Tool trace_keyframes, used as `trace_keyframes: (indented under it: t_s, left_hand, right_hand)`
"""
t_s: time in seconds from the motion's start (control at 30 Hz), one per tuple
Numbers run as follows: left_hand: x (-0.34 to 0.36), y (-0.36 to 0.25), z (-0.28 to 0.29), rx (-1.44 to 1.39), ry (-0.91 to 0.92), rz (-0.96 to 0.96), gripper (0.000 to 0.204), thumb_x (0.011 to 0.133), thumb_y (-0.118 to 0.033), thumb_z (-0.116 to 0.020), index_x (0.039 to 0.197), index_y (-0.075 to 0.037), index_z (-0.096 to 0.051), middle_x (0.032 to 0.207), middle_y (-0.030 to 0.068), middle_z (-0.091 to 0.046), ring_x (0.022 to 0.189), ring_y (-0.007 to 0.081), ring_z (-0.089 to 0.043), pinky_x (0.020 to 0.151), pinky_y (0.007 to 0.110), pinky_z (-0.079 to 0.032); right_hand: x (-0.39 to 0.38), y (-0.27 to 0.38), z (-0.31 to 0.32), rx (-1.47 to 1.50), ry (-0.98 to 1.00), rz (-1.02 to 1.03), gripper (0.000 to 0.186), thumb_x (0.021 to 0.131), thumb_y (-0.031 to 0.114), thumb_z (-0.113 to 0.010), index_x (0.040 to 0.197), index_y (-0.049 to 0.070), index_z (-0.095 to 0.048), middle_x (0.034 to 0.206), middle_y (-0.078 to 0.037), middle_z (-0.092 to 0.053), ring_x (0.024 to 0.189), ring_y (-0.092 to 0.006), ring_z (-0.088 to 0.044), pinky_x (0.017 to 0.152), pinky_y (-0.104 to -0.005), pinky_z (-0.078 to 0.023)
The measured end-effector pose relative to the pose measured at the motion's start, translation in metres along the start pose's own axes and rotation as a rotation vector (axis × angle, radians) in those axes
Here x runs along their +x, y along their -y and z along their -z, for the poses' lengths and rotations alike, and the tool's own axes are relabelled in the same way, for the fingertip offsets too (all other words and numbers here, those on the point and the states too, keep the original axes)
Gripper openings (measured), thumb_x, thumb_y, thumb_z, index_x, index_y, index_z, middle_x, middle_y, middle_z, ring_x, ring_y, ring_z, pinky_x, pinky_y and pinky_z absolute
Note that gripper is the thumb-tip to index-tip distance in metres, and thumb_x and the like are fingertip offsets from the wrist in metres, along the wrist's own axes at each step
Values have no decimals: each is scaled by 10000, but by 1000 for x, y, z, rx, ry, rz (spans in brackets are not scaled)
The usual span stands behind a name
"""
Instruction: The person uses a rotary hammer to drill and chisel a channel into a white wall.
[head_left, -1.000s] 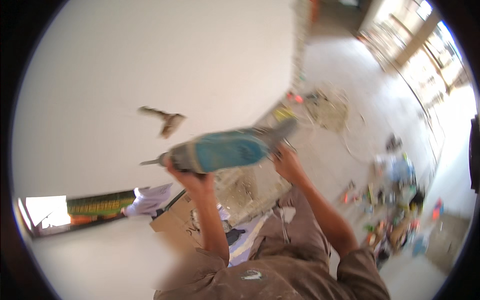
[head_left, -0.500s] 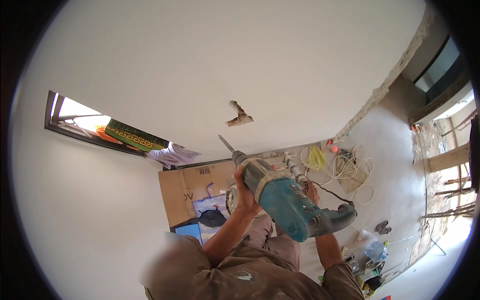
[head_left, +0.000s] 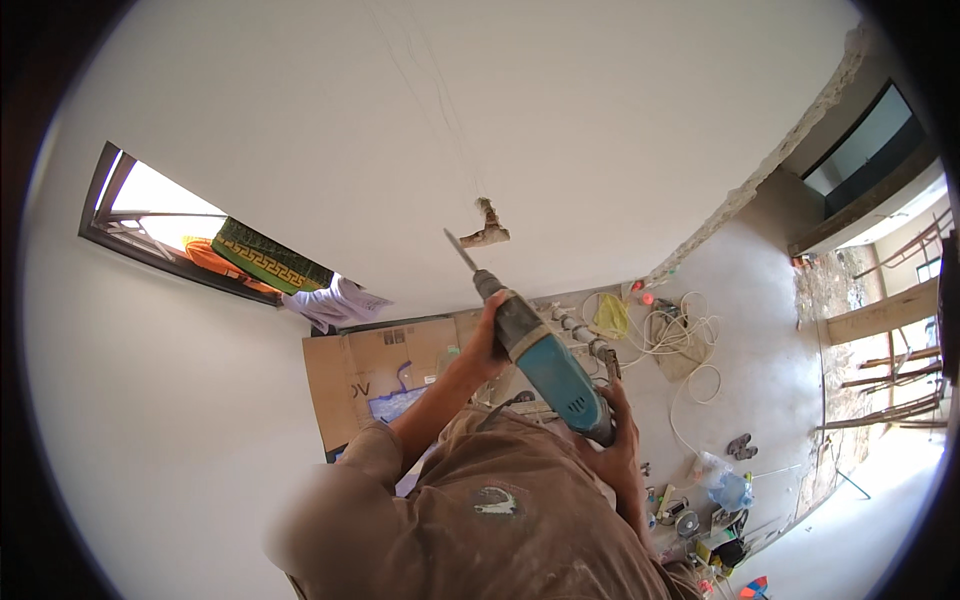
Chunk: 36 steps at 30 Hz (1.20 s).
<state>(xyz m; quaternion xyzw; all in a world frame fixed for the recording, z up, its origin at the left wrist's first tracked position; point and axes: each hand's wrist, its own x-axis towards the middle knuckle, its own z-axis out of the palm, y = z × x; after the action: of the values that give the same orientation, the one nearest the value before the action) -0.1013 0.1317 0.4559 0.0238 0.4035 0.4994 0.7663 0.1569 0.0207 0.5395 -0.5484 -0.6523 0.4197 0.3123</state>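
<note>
I grip a teal and black hammer drill (head_left: 545,370) in front of my body. My left hand (head_left: 488,340) wraps round its front section, just behind the chuck. My right hand (head_left: 615,435) is closed on the rear end, partly hidden by the tool. The long chisel bit (head_left: 462,250) points up at the white wall (head_left: 300,120), its tip a little left of a broken, L-shaped hole (head_left: 488,230); I cannot tell whether it touches the wall. Faint lines run down the wall to the hole.
A window (head_left: 150,210) at left has green patterned cloth (head_left: 268,262) and white cloth (head_left: 335,305) over its sill. Below lie cardboard (head_left: 335,385), coiled white cables (head_left: 690,335), a yellow bag (head_left: 612,315), clutter (head_left: 725,490) and a water bottle (head_left: 730,490). An opening (head_left: 880,310) with poles is at right.
My view has swung and steadied on the wall. The drill has tilted steeper, its bit nearer the hole's height, and my right hand has drawn in toward my body.
</note>
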Motion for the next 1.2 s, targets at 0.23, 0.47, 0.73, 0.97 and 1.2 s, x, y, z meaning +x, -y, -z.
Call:
trace_keyframes:
  t_s: [0.23, 0.47, 0.73, 0.97, 1.2]
  left_hand:
    - [36, -20, 17, 159, 183, 120, 567, 865, -589, -618, 1174, -120, -534, 1062, 62, -634, 972, 209, -636, 908, 408, -516]
    - [66, -18, 45, 102, 138, -17, 455, 903, -504, -608, 1083, -88, -573, 952, 58, -628, 866, 184, -636, 818, 356, -535]
    - [79, -38, 47, 115, 110, -6, 443, 898, -490, -622, 1078, -87, -580, 930, 50, -632, 841, 177, -639, 800, 339, -538]
    - [82, -51, 44, 120, 73, 34, 435, 907, -453, -621, 1117, -76, -568, 953, 52, -635, 861, 171, -643, 804, 337, -541]
    - [81, -58, 41, 126, 71, 3, 475, 898, -404, -657, 1181, -44, -532, 983, 51, -620, 877, 157, -638, 790, 320, -538]
  right_hand:
    - [5, -8, -60, 179, 31, -55, 883, 695, 29, -677, 1487, 80, -291, 1322, -211, -545, 1241, -312, -535, 1043, -399, -404]
    - [13, -20, -111, 167, -7, -103, 914, 713, 1, -651, 1511, 77, -212, 1376, -199, -465, 1270, -294, -481, 1040, -387, -391]
    - [31, -5, -129, 211, -19, -177, 913, 717, -20, -647, 1509, 57, -199, 1344, -201, -473, 1229, -282, -509, 1016, -384, -415]
    - [44, -11, -139, 188, -74, -83, 924, 706, -17, -675, 1496, 4, -196, 1353, -214, -468, 1216, -289, -524, 1013, -383, -424]
    - [45, -7, -135, 173, -66, -71, 928, 690, 6, -660, 1490, -27, -191, 1360, -229, -462, 1228, -305, -520, 1016, -384, -423]
